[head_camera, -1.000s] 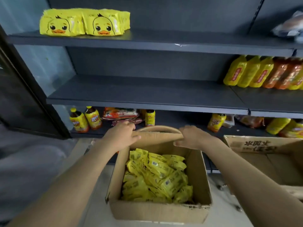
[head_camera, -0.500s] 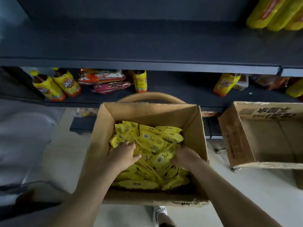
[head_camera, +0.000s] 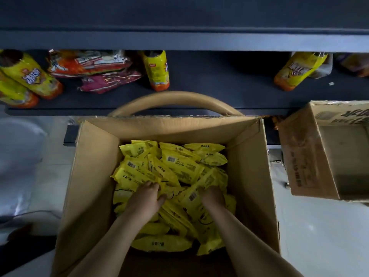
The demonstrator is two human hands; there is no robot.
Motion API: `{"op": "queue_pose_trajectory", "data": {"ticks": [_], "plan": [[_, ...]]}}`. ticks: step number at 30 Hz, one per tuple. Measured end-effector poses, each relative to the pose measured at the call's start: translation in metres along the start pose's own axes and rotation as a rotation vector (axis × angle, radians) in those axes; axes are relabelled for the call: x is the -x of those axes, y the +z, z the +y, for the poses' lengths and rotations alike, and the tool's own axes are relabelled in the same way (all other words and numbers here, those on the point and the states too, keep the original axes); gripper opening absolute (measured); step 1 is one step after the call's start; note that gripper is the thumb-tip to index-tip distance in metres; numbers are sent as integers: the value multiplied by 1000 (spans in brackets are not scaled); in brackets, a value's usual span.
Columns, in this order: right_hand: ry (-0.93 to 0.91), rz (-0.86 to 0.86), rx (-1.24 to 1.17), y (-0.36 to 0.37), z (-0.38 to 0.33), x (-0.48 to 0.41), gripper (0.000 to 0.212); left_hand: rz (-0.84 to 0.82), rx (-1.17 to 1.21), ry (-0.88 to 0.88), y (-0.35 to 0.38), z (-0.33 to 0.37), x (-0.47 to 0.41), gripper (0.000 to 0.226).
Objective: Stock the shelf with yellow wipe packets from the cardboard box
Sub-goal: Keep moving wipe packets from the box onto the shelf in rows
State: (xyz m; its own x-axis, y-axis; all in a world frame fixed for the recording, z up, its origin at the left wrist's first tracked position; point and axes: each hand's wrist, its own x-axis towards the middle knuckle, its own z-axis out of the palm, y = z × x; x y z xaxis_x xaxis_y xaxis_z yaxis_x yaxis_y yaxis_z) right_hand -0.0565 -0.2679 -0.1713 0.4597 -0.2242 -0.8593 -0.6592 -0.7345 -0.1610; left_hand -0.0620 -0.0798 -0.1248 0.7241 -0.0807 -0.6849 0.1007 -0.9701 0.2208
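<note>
Left hand point(head_camera: 146, 198) lies on the yellow wipe packets point(head_camera: 179, 164) heaped in the cardboard box point(head_camera: 95, 176), fingers bent down into the pile; can't tell if it grips any. Right hand point(head_camera: 212, 196) is just beside it, fingers buried among packets, state unclear too. The shelf point(head_camera: 219, 80) beyond holds bottles point(head_camera: 157, 70) and snack bags point(head_camera: 89, 64).

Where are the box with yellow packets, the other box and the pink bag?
box with yellow packets point(head_camera: 95, 176): head view, on its left inside wall.
other box point(head_camera: 299, 156): head view, on its printed outer side.
pink bag point(head_camera: 107, 81): head view, on its middle.
</note>
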Motion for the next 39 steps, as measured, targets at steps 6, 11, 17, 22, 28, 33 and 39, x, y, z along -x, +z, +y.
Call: {"op": "queue_pose_trajectory", "data": {"ticks": [6, 11, 17, 22, 28, 33, 39], "plan": [[181, 4, -21, 31, -22, -32, 86, 49, 75, -12, 11, -8, -26, 41], [290, 100, -54, 48, -27, -43, 91, 46, 122, 1, 25, -13, -34, 39], [291, 190, -476, 43, -13, -26, 51, 89, 139, 41, 29, -14, -33, 38], [359, 87, -1134, 15, 9, 2, 34, 86, 236, 21, 21, -7, -32, 38], [289, 22, -1473, 20, 8, 25, 33, 64, 318, 14, 12, -5, -27, 39], [318, 84, -1530, 28, 4, 24, 34, 59, 428, 4, 10, -10, -24, 32], [378, 119, -1423, 23, 6, 11, 44, 76, 530, -32, 12, -20, -34, 21]]}}
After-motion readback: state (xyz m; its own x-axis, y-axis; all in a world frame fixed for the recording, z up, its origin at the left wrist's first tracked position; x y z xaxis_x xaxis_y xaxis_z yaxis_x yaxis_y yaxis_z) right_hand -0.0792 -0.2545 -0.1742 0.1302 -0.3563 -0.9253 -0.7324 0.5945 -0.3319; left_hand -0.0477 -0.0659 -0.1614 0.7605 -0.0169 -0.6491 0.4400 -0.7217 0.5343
